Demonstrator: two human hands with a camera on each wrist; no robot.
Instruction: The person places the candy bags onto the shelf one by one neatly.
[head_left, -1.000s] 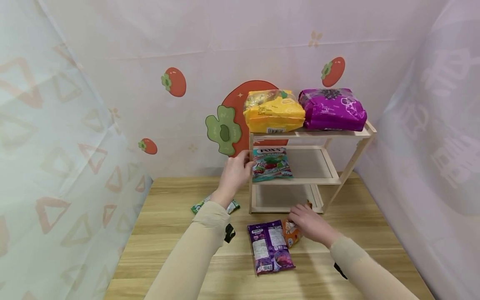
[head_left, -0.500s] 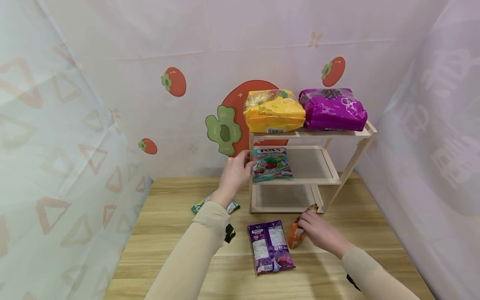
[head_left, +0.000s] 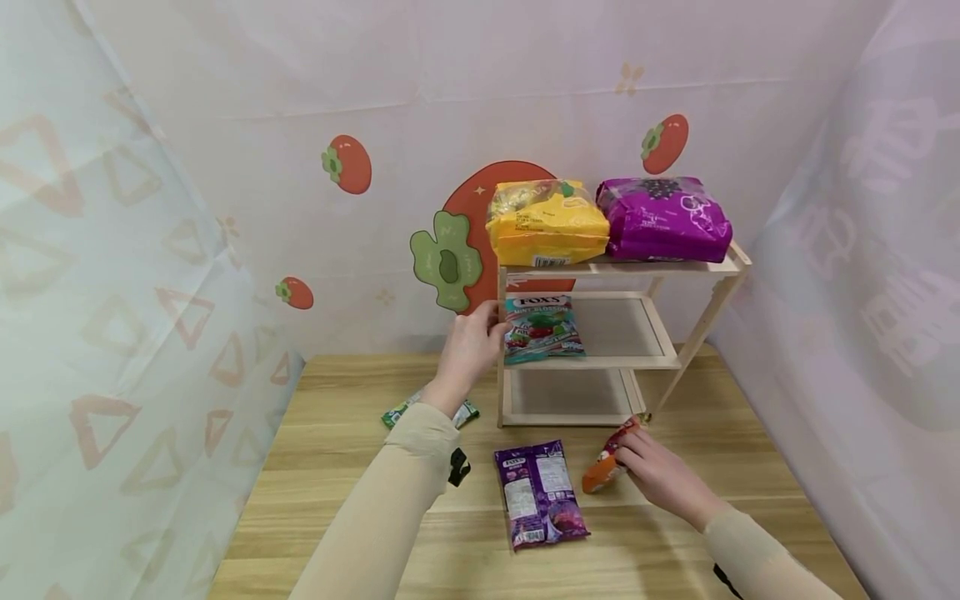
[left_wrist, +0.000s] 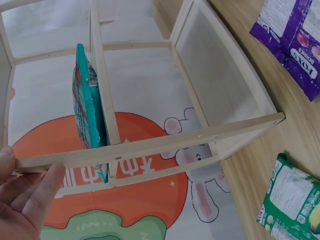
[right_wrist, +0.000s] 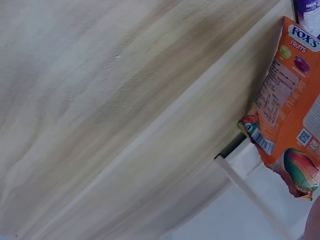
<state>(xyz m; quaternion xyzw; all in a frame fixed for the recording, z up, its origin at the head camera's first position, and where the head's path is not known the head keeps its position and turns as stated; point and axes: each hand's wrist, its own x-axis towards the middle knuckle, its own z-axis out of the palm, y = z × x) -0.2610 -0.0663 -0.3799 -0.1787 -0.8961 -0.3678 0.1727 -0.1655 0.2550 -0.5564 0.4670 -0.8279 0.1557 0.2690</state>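
My left hand (head_left: 467, 343) grips the front left post of a wooden three-tier shelf (head_left: 592, 363). In the left wrist view, the thumb and fingers lie on either side of that post (left_wrist: 150, 148). My right hand (head_left: 667, 477) holds an orange candy bag (head_left: 602, 472), tilted over the tabletop at the shelf's lower front right corner. The right wrist view shows the printed back of this orange bag (right_wrist: 285, 100), with only a sliver of the hand at the edge. A teal candy bag (head_left: 544, 330) leans on the left of the middle tier.
On the top tier sit a yellow bag (head_left: 551, 227) and a magenta bag (head_left: 666, 220). A purple candy bag (head_left: 542, 497) lies flat on the wooden table (head_left: 330, 467) in front of the shelf. Partly behind the left forearm is a green bag (head_left: 468, 413). Printed cloth walls surround the table.
My right hand has moved rightward with the orange bag, away from the purple bag, and the bag has turned and tilted. The left hand stays on the post.
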